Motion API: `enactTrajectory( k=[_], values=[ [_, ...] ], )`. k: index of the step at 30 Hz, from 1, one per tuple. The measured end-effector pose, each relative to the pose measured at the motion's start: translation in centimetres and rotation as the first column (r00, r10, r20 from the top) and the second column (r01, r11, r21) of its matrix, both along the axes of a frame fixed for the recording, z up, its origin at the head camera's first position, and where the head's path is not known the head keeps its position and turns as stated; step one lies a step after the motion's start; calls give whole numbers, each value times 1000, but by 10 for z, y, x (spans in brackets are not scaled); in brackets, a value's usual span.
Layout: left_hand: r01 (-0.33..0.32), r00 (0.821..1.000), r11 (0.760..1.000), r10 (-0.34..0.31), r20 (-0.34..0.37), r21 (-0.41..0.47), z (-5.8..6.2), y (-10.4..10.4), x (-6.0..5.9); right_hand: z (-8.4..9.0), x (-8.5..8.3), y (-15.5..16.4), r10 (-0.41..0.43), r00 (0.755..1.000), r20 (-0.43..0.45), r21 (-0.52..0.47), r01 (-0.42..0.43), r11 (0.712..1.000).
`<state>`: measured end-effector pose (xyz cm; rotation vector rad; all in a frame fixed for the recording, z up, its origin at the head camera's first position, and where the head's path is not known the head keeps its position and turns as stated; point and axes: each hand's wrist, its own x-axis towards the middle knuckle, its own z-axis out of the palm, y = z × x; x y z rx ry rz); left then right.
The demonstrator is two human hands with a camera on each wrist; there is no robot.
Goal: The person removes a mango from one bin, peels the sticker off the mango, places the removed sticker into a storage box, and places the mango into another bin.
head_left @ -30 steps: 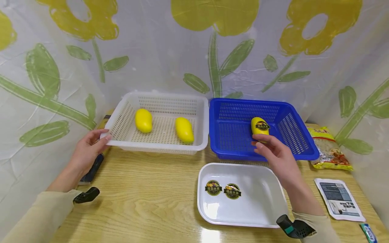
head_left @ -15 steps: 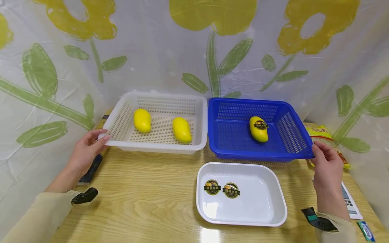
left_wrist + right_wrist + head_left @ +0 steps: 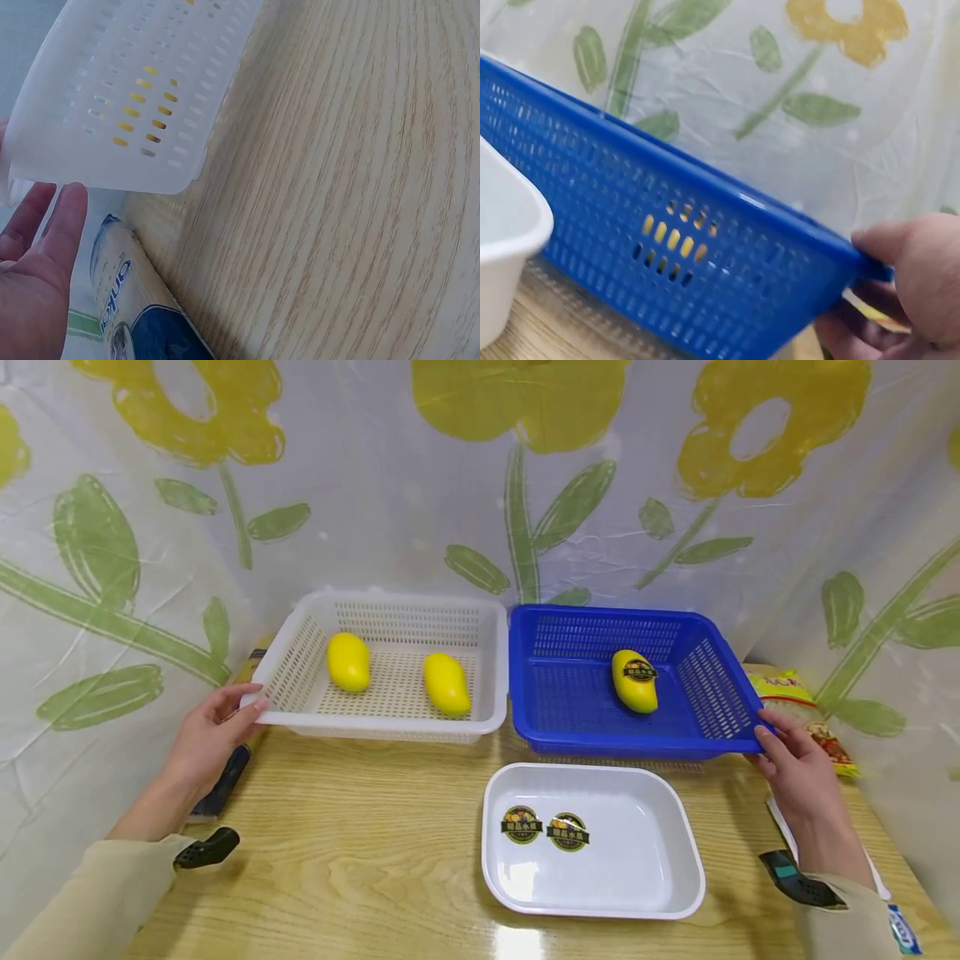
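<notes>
My left hand (image 3: pixel 213 737) pinches the front left corner of the white basket (image 3: pixel 390 727), thumb on the rim and fingers under it. Two yellow mangoes, a left mango (image 3: pixel 348 662) and a right mango (image 3: pixel 447 684), lie in that basket. At the other side my right hand (image 3: pixel 799 774) grips the front right corner of the blue basket (image 3: pixel 630 745); in the right wrist view its thumb is on top of the rim (image 3: pixel 832 244) and its fingers are beneath. Inside the blue basket lies one mango (image 3: pixel 634 682) with a black and gold sticker (image 3: pixel 640 671) on its upper side.
In front of the blue basket sits a white tray (image 3: pixel 592 906) with two round stickers (image 3: pixel 522 825) in it. A yellow food packet (image 3: pixel 832 747) is by the right hand, partly hidden. A dark blue and tan packet (image 3: pixel 150 322) lies below the left hand.
My right hand has left the stickered mango, moved right and taken hold of the blue basket's front right corner. The left hand keeps its grip on the white basket.
</notes>
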<state>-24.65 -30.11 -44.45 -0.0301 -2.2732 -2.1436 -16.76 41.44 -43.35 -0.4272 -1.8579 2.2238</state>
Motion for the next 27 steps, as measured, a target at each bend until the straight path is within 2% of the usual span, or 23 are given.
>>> enactTrajectory(
  k=[6,13,17,22,27],
  values=[
    [-6,1000,998,7,13,-69,1,-1,-1,-6,0,2,35,999,-27,14,-35,999],
    [8,1000,998,-6,23,-63,1,-1,0,-4,3,1,46,999,2,12,-46,999],
    [4,1000,995,-1,28,-96,1,-1,0,-6,4,2,84,995,-52,-28,-86,996],
    [14,1000,992,-11,19,-123,3,-1,0,-9,6,5,151,979,-136,-78,-163,984],
    [8,1000,985,-6,10,-173,6,-3,0,-9,5,6,168,975,-143,-68,-179,982]
  ],
)
